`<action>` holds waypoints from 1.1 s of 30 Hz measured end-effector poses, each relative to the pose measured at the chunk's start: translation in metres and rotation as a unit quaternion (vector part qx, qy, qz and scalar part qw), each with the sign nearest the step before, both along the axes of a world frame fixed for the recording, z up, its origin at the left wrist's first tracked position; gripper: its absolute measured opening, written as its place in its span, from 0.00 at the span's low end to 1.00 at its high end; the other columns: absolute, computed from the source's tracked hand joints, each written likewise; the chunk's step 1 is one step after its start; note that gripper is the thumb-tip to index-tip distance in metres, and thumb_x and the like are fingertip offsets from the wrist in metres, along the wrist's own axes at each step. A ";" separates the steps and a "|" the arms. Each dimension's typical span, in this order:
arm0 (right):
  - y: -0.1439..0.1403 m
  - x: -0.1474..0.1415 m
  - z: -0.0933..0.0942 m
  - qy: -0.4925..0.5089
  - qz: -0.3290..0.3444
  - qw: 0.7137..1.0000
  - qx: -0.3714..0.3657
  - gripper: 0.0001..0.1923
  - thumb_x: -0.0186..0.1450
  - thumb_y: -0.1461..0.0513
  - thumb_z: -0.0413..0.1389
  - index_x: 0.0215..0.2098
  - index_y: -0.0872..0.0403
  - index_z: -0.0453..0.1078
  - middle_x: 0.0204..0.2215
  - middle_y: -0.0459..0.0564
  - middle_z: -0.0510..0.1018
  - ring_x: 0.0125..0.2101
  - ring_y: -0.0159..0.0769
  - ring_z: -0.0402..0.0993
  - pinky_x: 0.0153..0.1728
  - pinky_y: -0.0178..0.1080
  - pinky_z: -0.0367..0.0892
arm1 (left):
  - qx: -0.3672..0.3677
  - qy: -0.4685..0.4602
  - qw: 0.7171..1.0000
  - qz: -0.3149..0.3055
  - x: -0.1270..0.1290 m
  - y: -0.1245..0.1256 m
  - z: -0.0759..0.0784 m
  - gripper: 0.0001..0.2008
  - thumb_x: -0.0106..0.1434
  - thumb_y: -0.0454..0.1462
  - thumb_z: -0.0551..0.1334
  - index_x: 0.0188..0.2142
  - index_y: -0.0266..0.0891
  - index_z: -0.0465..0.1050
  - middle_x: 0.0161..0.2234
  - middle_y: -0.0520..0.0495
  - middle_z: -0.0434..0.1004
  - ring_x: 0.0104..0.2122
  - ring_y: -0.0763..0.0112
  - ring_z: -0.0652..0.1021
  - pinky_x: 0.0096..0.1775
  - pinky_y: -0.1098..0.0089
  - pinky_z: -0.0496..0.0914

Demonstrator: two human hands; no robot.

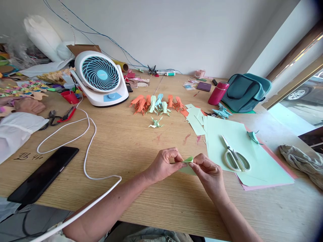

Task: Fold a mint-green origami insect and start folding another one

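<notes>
Green paper (188, 164), low at centre frame, sits pinched between both our hands: left hand (165, 164) and right hand (209, 173) have fingertips closed on its folded edge. We judge a clean crease needs the edges aligned and pressed flat on the table (141, 144). Outward: one pair of scissors (234, 156) on green sheets (234, 148); about nine folded figures (157, 104) above; one fan (101, 77), upper left.
</notes>
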State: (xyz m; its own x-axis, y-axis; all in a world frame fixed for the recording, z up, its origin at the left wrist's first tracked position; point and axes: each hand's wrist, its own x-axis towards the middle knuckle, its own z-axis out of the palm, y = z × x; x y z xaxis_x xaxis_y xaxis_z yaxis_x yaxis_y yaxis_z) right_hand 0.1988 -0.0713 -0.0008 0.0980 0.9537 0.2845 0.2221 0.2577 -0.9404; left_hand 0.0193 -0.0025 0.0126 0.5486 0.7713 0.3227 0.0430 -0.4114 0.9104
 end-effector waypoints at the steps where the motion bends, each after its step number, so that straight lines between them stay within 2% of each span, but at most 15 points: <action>1: 0.000 0.000 0.000 0.003 -0.001 1.000 0.000 0.07 0.65 0.60 0.61 0.29 0.50 0.74 0.26 0.45 0.69 0.29 0.33 0.64 0.31 0.36 0.60 | 0.002 -0.002 1.000 -0.002 0.000 0.000 0.000 0.12 0.60 0.39 0.69 0.25 0.35 0.72 0.25 0.53 0.69 0.28 0.76 0.70 0.33 0.75 0.63; 11: 0.001 0.000 0.002 0.033 0.004 0.999 0.000 0.07 0.64 0.61 0.62 0.28 0.51 0.75 0.25 0.44 0.69 0.28 0.33 0.64 0.29 0.36 0.59 | 0.012 -0.009 1.000 -0.007 0.002 -0.002 -0.003 0.13 0.60 0.39 0.68 0.24 0.35 0.72 0.25 0.53 0.69 0.27 0.76 0.70 0.32 0.75 0.63; 22: 0.003 0.000 0.004 0.063 0.003 0.998 -0.006 0.08 0.63 0.60 0.63 0.26 0.51 0.74 0.23 0.43 0.67 0.27 0.32 0.63 0.28 0.36 0.59 | 0.004 -0.010 1.000 -0.011 0.003 -0.003 -0.005 0.09 0.59 0.34 0.69 0.25 0.35 0.73 0.25 0.53 0.69 0.28 0.76 0.71 0.33 0.75 0.64; 27: 0.002 0.001 0.003 0.081 -0.003 0.997 -0.016 0.06 0.62 0.60 0.64 0.27 0.50 0.75 0.25 0.44 0.69 0.28 0.32 0.65 0.28 0.35 0.60 | 0.006 -0.011 1.000 -0.015 0.004 -0.003 -0.005 0.09 0.58 0.34 0.70 0.24 0.35 0.73 0.25 0.53 0.69 0.28 0.76 0.71 0.33 0.75 0.64; 33: 0.001 0.002 0.002 0.075 0.001 0.997 0.000 0.07 0.63 0.60 0.63 0.27 0.50 0.74 0.25 0.44 0.69 0.28 0.32 0.65 0.29 0.35 0.61 | 0.006 -0.007 1.000 -0.016 0.004 -0.002 -0.006 0.10 0.58 0.34 0.69 0.24 0.35 0.72 0.25 0.53 0.70 0.28 0.76 0.71 0.33 0.74 0.64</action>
